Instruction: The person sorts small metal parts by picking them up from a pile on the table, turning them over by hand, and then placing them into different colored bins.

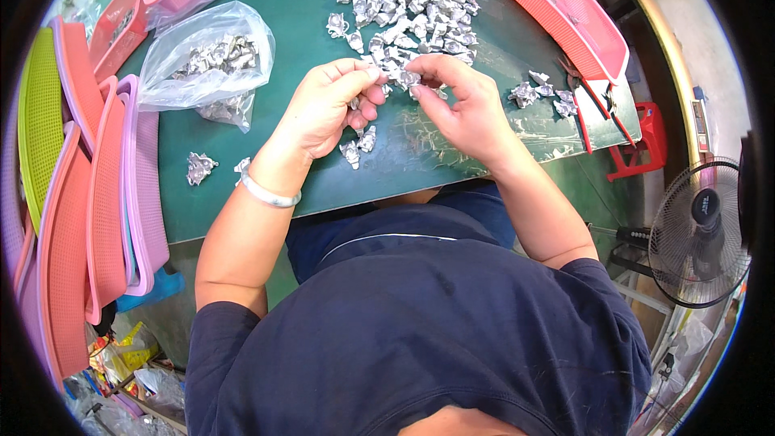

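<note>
Silver part [410, 78] pinched between right hand's [472, 109] thumb and forefinger, above worktop [178, 194]. Left hand [324, 109] placed just beside, at 9 o'clock of part, fingers curled, thumb near forefinger; cannot tell if anything gripped. From part: pile [412, 8] seen at 12, bag [161, 93] at 9, basket [557, 32] at 2, pliers [583, 125] at 3.

Black fan [705, 207] at right, red stool [651, 125] near it, pink, purple and green baskets [64, 250] stacked at left
</note>
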The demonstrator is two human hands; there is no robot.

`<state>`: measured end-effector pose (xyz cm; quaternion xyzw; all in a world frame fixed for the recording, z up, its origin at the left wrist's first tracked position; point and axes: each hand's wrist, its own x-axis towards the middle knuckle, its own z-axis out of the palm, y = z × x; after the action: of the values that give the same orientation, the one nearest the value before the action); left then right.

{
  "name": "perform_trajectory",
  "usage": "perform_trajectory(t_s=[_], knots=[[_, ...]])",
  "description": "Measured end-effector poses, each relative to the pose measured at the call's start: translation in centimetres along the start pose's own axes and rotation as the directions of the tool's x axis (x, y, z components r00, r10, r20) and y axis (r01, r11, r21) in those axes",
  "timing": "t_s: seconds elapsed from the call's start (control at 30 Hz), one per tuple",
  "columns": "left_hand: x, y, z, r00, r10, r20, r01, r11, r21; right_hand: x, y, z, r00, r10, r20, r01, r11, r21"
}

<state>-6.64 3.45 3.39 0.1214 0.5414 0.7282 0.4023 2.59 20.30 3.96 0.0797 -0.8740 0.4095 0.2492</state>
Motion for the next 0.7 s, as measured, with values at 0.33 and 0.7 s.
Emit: perform_trajectory(t_s=[0.33,0.7], knots=[[-0.13,0.02,-0.04,0.998,0.014,0.065,-0.014,1.0,0.005,-0.42,0.08,0.35,1.0,-0.024,0.007,0.024,0.996,0.089],[-0.23,0.05,0.05,0.997,0.027,0.079,-0.025,0.999,-0.021,-0.56,0.54,0.74,0.997,0.082,0.015,-0.083,0.961,0.263]])
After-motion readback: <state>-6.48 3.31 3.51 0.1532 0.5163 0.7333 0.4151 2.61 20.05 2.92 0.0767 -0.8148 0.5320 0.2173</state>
